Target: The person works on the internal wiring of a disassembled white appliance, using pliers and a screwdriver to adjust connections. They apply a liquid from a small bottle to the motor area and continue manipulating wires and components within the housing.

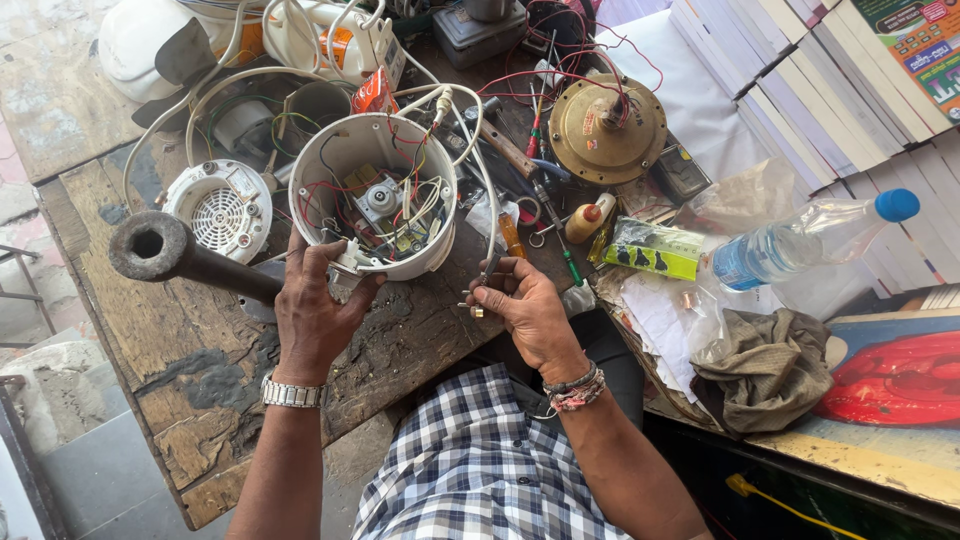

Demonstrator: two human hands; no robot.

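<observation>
Your left hand (318, 312) reaches forward with the wrist straight, a metal watch (292, 393) on it. Its fingers (312, 262) curl over the near rim of the white round appliance housing (378, 196), thumb pressing a small white part at the edge, so they are closed on the housing. The housing lies open side up on the worn wooden surface (180, 340), just beyond your fingertips, with wires and a small motor inside.

Your right hand (528, 312) is bent back toward you at the wrist. Its fingers (497, 298) pinch narrowly around a thin metal tool (487, 270) and a tiny screw-like piece; exactly what the small piece is stays too small to tell.

A dark pipe (185, 258) runs under your left hand, its far end hidden. Beyond your right fingers, screwdrivers (545, 215) lie in a tangle of wires, partly covered.
</observation>
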